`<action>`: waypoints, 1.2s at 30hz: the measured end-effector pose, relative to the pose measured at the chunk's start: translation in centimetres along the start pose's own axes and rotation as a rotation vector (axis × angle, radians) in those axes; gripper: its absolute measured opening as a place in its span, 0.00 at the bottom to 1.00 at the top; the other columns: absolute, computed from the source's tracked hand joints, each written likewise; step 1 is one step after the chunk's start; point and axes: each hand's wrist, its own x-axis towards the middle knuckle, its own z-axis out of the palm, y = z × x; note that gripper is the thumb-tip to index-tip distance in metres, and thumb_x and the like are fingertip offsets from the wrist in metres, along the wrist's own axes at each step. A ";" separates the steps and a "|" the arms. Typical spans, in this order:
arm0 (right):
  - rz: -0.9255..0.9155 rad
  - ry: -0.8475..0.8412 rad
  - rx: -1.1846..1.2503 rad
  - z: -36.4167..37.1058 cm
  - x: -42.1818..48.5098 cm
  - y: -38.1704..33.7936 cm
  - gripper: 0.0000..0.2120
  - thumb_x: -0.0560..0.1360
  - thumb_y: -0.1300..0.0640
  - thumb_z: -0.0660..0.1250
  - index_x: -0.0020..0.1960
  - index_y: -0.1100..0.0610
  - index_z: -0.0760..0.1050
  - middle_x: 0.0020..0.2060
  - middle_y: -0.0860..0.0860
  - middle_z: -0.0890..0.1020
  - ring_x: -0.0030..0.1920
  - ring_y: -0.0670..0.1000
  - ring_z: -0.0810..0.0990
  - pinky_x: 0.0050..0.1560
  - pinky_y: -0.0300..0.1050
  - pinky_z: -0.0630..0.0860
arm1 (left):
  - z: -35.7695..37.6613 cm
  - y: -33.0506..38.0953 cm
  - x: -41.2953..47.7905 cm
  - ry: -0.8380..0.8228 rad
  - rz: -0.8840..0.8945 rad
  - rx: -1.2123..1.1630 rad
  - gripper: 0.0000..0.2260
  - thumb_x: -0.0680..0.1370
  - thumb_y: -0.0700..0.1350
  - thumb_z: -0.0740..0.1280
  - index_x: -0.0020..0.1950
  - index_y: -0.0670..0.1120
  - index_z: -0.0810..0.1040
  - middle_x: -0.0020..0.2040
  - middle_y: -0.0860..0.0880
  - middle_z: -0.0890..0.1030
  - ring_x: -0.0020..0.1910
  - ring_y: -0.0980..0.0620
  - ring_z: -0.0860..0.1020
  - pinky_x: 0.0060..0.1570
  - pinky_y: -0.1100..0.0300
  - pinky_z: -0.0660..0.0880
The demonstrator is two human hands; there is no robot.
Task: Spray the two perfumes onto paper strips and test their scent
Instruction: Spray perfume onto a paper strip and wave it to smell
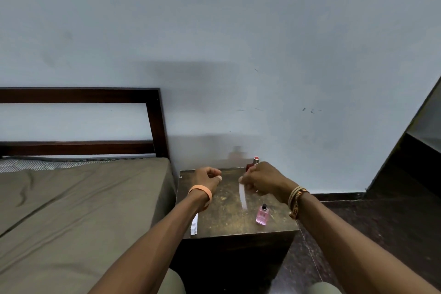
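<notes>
1. Sat facing a small dark bedside table (229, 219) set against the wall, a bed (78, 200) just beside its left edge.
2. Right hand (263, 180) held above the table's back right part, fingers curled and pinching the top end of a white paper strip (243, 194); strip hung down, blurred, its lower end near the tabletop.
3. Left hand (207, 178) hovered over the back left part of the table, loosely closed, thumb tip against the forefinger; could not tell whether anything was pinched there.
4. Pink perfume bottle (262, 215) stood upright near the front right corner, dark sprayer on top, touched by neither hand.
5. Red perfume bottle (252, 165) stood at the back edge, mostly hidden behind the right hand; only its round cap and a sliver of body visible.
6. Spare paper strips (194, 224) lay stacked along the left edge, partly under the left forearm.
7. Judged as the start of a spray step: strip in hand, no bottle lifted.
8. Best done by keeping the pinch at the very end of the strip, away from where mist would land, holding the strip steady and clear of the nozzle, aiming the sprayer at its lower half.
9. Worth keeping one strip to one scent and laying used strips well apart.
</notes>
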 end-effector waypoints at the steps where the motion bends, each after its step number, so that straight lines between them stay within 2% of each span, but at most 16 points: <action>1: -0.013 -0.032 0.105 -0.1 -0.1 -0.2 0.07 0.76 0.60 0.69 0.42 0.64 0.80 0.34 0.56 0.79 0.34 0.52 0.75 0.35 0.44 0.74 | 0.0 -0.1 0.0 -0.003 -0.001 0.002 0.07 0.74 0.37 0.70 0.41 0.49 0.79 0.43 0.45 0.83 0.44 0.47 0.81 0.50 0.51 0.80; 2: -0.015 -0.054 0.253 -0.2 0.1 -0.5 0.06 0.76 0.60 0.69 0.43 0.63 0.80 0.33 0.56 0.79 0.33 0.52 0.76 0.36 0.44 0.75 | 0.0 -0.3 0.0 -0.005 0.000 0.008 0.07 0.74 0.37 0.70 0.41 0.49 0.79 0.43 0.45 0.83 0.44 0.47 0.81 0.50 0.51 0.80; 4: -0.007 -0.062 0.354 -0.2 0.2 -0.8 0.05 0.75 0.62 0.69 0.41 0.61 0.79 0.31 0.55 0.78 0.31 0.51 0.75 0.34 0.44 0.74 | -0.1 -0.5 -0.1 -0.010 -0.002 0.022 0.07 0.73 0.37 0.70 0.41 0.49 0.79 0.43 0.46 0.83 0.43 0.47 0.81 0.49 0.52 0.80; 7: -0.015 0.004 -0.050 0.7 0.4 0.1 0.08 0.75 0.61 0.69 0.37 0.60 0.80 0.32 0.54 0.78 0.32 0.51 0.74 0.35 0.43 0.72 | -0.2 -0.8 -0.1 -0.014 -0.005 0.026 0.08 0.73 0.37 0.69 0.40 0.50 0.79 0.41 0.47 0.82 0.41 0.49 0.80 0.49 0.52 0.80; 8: -0.012 -0.010 -0.051 0.6 0.5 0.2 0.08 0.75 0.60 0.69 0.38 0.60 0.81 0.32 0.54 0.79 0.33 0.51 0.76 0.36 0.43 0.73 | -0.3 -0.9 -0.1 -0.014 -0.006 0.027 0.08 0.73 0.37 0.70 0.40 0.51 0.79 0.41 0.47 0.82 0.40 0.49 0.80 0.49 0.52 0.80; 12: -0.022 -0.030 0.323 0.2 0.6 -0.7 0.05 0.75 0.61 0.70 0.42 0.62 0.80 0.34 0.56 0.80 0.33 0.52 0.77 0.35 0.44 0.76 | -0.5 -0.8 0.1 -0.012 -0.022 0.022 0.08 0.73 0.37 0.70 0.40 0.50 0.79 0.39 0.47 0.82 0.41 0.48 0.80 0.49 0.51 0.80; 15: -0.014 -0.014 0.005 0.8 0.8 0.2 0.07 0.75 0.61 0.69 0.40 0.63 0.81 0.33 0.55 0.79 0.32 0.51 0.75 0.34 0.41 0.72 | -0.5 -0.9 0.0 -0.016 -0.023 0.024 0.06 0.73 0.37 0.69 0.43 0.48 0.80 0.40 0.48 0.81 0.42 0.48 0.80 0.50 0.51 0.80; 16: -0.020 -0.029 -0.006 0.8 0.8 0.5 0.08 0.76 0.60 0.69 0.41 0.63 0.81 0.33 0.55 0.79 0.33 0.50 0.76 0.35 0.41 0.73 | -0.5 -0.8 0.0 -0.020 -0.022 0.023 0.06 0.74 0.37 0.69 0.44 0.48 0.80 0.41 0.47 0.81 0.43 0.48 0.80 0.50 0.51 0.80; 20: 0.018 -0.082 0.395 0.4 1.0 -0.3 0.06 0.76 0.60 0.68 0.45 0.63 0.80 0.34 0.55 0.80 0.33 0.51 0.77 0.35 0.43 0.75 | -0.6 -1.1 0.2 -0.017 -0.033 0.034 0.07 0.73 0.37 0.70 0.41 0.50 0.79 0.40 0.48 0.82 0.43 0.48 0.81 0.51 0.50 0.80; 23: 0.018 -0.055 0.078 0.8 1.0 0.7 0.09 0.76 0.60 0.69 0.44 0.66 0.81 0.34 0.56 0.79 0.33 0.51 0.75 0.32 0.40 0.71 | -0.5 -1.5 0.2 -0.012 -0.038 0.034 0.09 0.73 0.37 0.70 0.38 0.51 0.79 0.40 0.48 0.82 0.42 0.48 0.81 0.51 0.49 0.80; 24: 0.015 -0.057 0.071 0.8 0.9 0.9 0.09 0.76 0.59 0.70 0.44 0.66 0.81 0.34 0.56 0.80 0.34 0.51 0.76 0.33 0.40 0.72 | -0.5 -1.5 0.1 -0.014 -0.037 0.036 0.09 0.73 0.37 0.70 0.39 0.51 0.79 0.41 0.48 0.82 0.43 0.48 0.81 0.51 0.49 0.80; 26: 0.034 -0.081 0.281 0.5 1.3 0.7 0.07 0.76 0.58 0.70 0.45 0.63 0.81 0.34 0.55 0.81 0.34 0.52 0.78 0.36 0.42 0.76 | -0.4 -1.6 0.3 -0.019 -0.035 0.037 0.09 0.73 0.37 0.70 0.39 0.51 0.79 0.42 0.47 0.83 0.45 0.47 0.82 0.51 0.49 0.80; 28: 0.038 -0.078 0.415 0.2 1.3 0.3 0.05 0.76 0.60 0.69 0.44 0.62 0.80 0.34 0.56 0.80 0.33 0.52 0.77 0.36 0.43 0.74 | -0.4 -1.8 0.5 -0.014 -0.044 0.044 0.09 0.73 0.37 0.70 0.38 0.52 0.79 0.42 0.47 0.83 0.45 0.47 0.82 0.51 0.49 0.80; 30: 0.012 -0.043 0.214 0.3 1.7 1.1 0.05 0.76 0.61 0.69 0.43 0.62 0.80 0.34 0.56 0.78 0.34 0.52 0.74 0.34 0.42 0.70 | -0.3 -2.2 0.6 -0.008 -0.059 0.040 0.10 0.72 0.38 0.71 0.37 0.52 0.79 0.41 0.48 0.83 0.45 0.46 0.82 0.51 0.48 0.80; 32: 0.013 -0.054 0.125 0.5 1.5 1.3 0.07 0.77 0.59 0.69 0.44 0.63 0.81 0.35 0.56 0.80 0.35 0.52 0.76 0.35 0.42 0.73 | -0.2 -2.4 0.6 -0.020 -0.061 0.050 0.09 0.73 0.38 0.71 0.39 0.52 0.79 0.42 0.48 0.83 0.45 0.47 0.82 0.51 0.49 0.80; 36: 0.039 -0.145 0.417 0.5 2.5 1.5 0.07 0.77 0.58 0.69 0.46 0.62 0.81 0.36 0.55 0.81 0.36 0.51 0.79 0.38 0.44 0.77 | 0.3 -3.4 0.8 -0.026 -0.083 0.048 0.07 0.72 0.39 0.71 0.39 0.51 0.80 0.40 0.49 0.83 0.43 0.48 0.82 0.49 0.50 0.81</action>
